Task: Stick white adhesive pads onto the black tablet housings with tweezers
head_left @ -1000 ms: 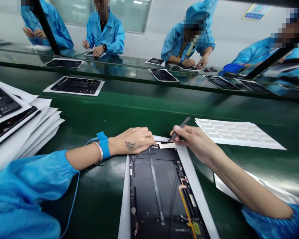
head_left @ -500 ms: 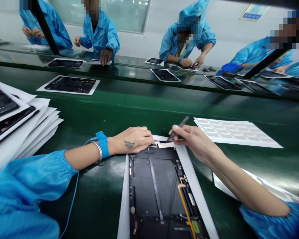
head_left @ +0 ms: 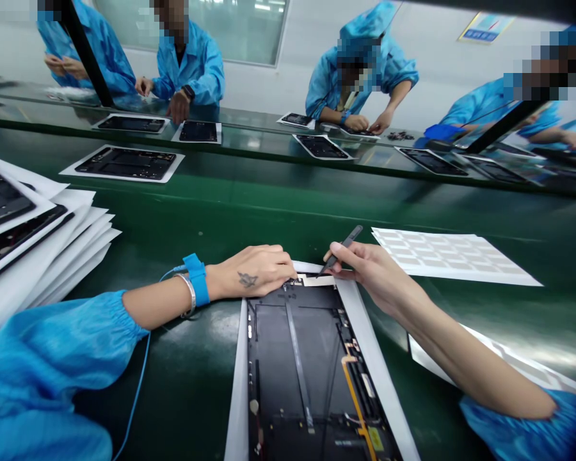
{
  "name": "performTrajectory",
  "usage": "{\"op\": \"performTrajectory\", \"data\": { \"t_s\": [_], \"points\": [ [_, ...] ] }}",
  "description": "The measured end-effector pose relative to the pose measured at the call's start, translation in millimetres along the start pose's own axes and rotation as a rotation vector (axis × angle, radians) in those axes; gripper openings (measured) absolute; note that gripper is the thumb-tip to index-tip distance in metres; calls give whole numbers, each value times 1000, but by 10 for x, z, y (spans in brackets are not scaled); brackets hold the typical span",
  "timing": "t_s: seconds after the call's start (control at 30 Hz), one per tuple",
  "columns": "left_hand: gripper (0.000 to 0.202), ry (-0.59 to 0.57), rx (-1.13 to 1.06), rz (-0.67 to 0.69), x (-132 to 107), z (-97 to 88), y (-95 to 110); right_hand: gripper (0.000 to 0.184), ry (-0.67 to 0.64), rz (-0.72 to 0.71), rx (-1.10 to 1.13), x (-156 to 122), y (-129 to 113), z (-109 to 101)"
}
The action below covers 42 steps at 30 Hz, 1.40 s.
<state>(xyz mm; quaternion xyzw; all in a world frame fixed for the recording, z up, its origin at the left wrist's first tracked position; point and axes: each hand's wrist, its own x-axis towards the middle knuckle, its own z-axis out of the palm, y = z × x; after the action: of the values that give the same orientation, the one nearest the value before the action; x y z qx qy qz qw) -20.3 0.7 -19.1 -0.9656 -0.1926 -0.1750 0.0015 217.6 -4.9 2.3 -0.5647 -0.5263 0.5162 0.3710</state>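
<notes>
The right hand [head_left: 377, 275] is clenched on a pair of black tweezers [head_left: 344, 246], pinching them between thumb and fingers like a pen, with the tip down at a pale strip [head_left: 318, 280] on the top edge of a black panel [head_left: 297, 365]. Whether the tips have closed on the strip is too small to tell. The left hand [head_left: 254, 272] holds nothing: it lies relaxed and released, its fingertips at the top of the white sheet [head_left: 370, 326] under the panel, just left of the strip. The panel lies flat on that sheet on the green desk [head_left: 196, 390], its long side running away from the person, with an orange flex [head_left: 352, 384] along its right side. A blue wrist strap [head_left: 196, 280] circles the left wrist, and its cord [head_left: 141, 378] trails across the desk. To the left sits a stack of sheets [head_left: 62, 246] carrying more panels; to the right lies a sheet of small labels [head_left: 456, 259]. Co-workers [head_left: 187, 64] in blue smocks work across the line. The main risk sits at the tweezer tip: a slip could scratch the panel or snag the flex, and too hard a pinch could crease the strip. Since the sheet may slide on the glossy desk, any nudge from the left hand could shift the panel under the tip, and a tug on the cord could do the same.
</notes>
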Motion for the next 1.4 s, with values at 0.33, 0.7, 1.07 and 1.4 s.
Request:
{"op": "performTrajectory", "data": {
  "t_s": [0.33, 0.7, 1.07, 1.4],
  "points": [
    [25, 4, -7, 6, -2, -16, 0, 56, -4, -21, -35, 0, -3, 6],
    [25, -32, -46, -4, -1, -1, -26, 52, -6, -52, -48, -6, 6, 16],
    [28, -71, -27, 6, -12, -67, -15, 44, 182, -297, -177, -125, 118, 45],
    [26, -5, -26, 41, -38, -27, -37, 37, 36, -669, -459, -221, 160, 143]
  ]
}}
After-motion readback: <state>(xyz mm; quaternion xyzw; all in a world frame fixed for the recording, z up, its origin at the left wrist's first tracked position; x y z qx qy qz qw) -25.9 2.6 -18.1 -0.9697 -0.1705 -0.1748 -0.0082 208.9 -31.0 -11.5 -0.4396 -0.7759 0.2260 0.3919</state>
